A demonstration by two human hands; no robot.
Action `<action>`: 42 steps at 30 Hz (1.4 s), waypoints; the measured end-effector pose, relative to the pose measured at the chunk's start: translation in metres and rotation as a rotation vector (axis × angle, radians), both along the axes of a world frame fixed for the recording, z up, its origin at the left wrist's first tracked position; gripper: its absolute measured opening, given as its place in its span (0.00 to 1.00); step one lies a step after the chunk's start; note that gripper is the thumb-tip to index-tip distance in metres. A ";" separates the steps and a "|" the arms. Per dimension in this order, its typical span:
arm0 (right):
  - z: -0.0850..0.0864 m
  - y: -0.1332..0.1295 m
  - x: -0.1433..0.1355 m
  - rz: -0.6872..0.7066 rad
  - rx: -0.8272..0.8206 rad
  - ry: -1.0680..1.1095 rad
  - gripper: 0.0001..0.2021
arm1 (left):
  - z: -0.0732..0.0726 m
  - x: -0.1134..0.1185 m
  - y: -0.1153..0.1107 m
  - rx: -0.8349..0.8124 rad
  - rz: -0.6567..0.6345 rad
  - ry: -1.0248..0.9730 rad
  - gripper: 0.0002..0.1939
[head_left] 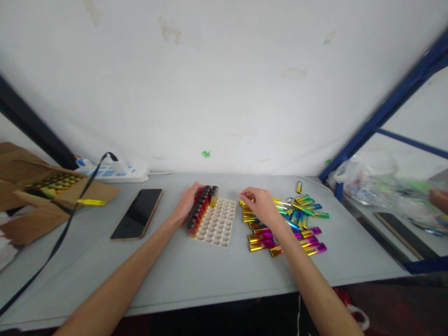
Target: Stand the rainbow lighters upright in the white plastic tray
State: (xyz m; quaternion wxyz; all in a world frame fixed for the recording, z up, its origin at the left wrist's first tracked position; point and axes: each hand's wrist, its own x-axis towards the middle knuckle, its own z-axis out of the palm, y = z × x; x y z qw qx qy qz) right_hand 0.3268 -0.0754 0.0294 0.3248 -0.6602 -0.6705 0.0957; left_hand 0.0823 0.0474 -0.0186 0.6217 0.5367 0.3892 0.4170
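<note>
A white tray with round holes lies on the table. Dark-topped red and yellow lighters stand upright in rows along its left side. My left hand rests against the far left of these rows, its fingers curved round their outer side and partly hidden. To the right of the tray, my right hand is closed over the left edge of a pile of shiny coloured cylinders or lighters; what its fingertips pinch is too small to make out.
A black phone lies left of the tray. Farther left are an open cardboard box, a power strip and a dark strap. Blue shelf posts rise at the right, with plastic bags and another person's hand beyond.
</note>
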 end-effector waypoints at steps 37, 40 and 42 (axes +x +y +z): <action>-0.012 -0.052 0.112 -0.214 -0.044 -0.067 0.15 | -0.005 0.001 0.003 0.006 0.045 0.025 0.39; 0.002 -0.045 0.097 -0.098 -0.064 0.206 0.20 | -0.005 0.000 0.003 0.018 0.035 0.036 0.39; 0.014 -0.038 0.080 0.040 -0.110 0.408 0.22 | -0.005 -0.001 0.002 0.025 0.019 0.039 0.39</action>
